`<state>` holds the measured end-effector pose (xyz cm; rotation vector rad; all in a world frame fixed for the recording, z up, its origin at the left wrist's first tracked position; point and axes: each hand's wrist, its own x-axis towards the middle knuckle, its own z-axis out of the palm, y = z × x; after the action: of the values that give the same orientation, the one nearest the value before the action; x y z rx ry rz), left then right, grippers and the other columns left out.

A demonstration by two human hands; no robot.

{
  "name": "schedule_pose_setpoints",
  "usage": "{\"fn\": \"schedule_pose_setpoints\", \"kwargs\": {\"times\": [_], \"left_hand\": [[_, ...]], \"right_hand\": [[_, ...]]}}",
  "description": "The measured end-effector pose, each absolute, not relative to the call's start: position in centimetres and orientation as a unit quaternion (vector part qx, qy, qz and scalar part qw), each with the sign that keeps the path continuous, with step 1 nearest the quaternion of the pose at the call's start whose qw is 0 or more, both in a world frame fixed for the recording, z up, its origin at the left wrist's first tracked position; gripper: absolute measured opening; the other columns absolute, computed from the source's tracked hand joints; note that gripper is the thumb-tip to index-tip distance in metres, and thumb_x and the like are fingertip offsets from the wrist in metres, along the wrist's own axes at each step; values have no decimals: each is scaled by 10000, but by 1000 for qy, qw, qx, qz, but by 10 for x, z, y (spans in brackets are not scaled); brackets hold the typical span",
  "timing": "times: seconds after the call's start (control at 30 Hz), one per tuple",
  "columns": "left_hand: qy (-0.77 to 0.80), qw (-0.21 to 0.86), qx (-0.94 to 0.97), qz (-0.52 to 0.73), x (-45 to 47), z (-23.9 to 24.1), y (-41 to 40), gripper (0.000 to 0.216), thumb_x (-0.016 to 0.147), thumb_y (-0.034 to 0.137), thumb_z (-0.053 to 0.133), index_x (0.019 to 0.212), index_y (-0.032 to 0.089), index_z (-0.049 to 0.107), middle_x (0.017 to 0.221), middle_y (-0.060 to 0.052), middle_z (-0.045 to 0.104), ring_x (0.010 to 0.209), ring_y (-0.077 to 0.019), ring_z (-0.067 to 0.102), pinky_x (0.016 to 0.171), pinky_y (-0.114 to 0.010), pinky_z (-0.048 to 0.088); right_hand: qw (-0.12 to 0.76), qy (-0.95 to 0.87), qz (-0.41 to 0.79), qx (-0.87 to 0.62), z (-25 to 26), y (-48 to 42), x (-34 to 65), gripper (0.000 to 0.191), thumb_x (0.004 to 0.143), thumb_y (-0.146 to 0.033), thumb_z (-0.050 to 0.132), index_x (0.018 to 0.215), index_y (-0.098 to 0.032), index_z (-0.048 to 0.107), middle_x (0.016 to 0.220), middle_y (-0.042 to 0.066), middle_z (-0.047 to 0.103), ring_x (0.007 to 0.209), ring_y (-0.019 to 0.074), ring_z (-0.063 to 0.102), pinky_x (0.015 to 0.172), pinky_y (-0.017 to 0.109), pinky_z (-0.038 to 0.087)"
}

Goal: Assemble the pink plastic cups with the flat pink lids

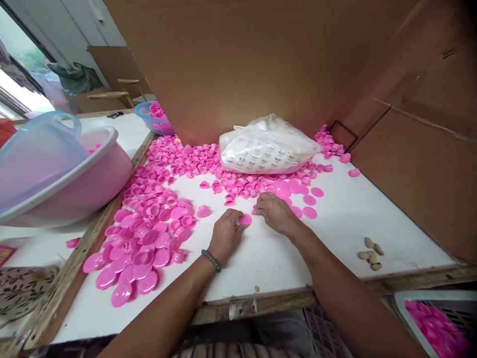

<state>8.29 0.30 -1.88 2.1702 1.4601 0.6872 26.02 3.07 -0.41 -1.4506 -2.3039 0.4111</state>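
Both hands meet near the middle of the white surface (335,233). The left hand (225,233), with a bead bracelet (211,260) at its wrist, is curled and pinches the edge of a pink cap (245,219). The right hand (276,213) lies knuckles up just beside that cap, fingers bent under, so I cannot tell whether it grips anything. Peanuts (370,253) lie near the front right corner. Flat pink lids (141,248) spread along the left edge. A plastic bag (266,146) sits among more caps at the far edge, against a cardboard wall (242,59).
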Motion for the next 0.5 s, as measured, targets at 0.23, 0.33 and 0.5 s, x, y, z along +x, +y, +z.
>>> {"fn": "schedule_pose_setpoints", "kwargs": {"times": [0.23,0.33,0.5], "left_hand": [[564,265,732,274,73,-25,7,213,751,275,592,932,195,512,749,16,582,588,-109,516,565,-226,379],[560,283,725,284,72,-27,8,232,757,271,584,953,203,482,809,14,607,595,-102,522,567,-221,382],[554,298,719,296,71,-30,10,268,759,266,588,989,211,464,898,5,628,599,-92,532,576,-219,397]], "right_hand": [[228,-858,142,-437,-4,23,237,217,830,-90,488,657,-157,600,688,34,605,724,150,486,607,253,353],[201,-868,145,-430,-7,22,231,234,801,-51,478,630,-163,593,644,30,604,709,150,496,601,250,347],[162,-876,107,-441,-12,19,228,248,758,0,448,635,-157,596,625,27,603,655,139,497,611,262,337]]}}
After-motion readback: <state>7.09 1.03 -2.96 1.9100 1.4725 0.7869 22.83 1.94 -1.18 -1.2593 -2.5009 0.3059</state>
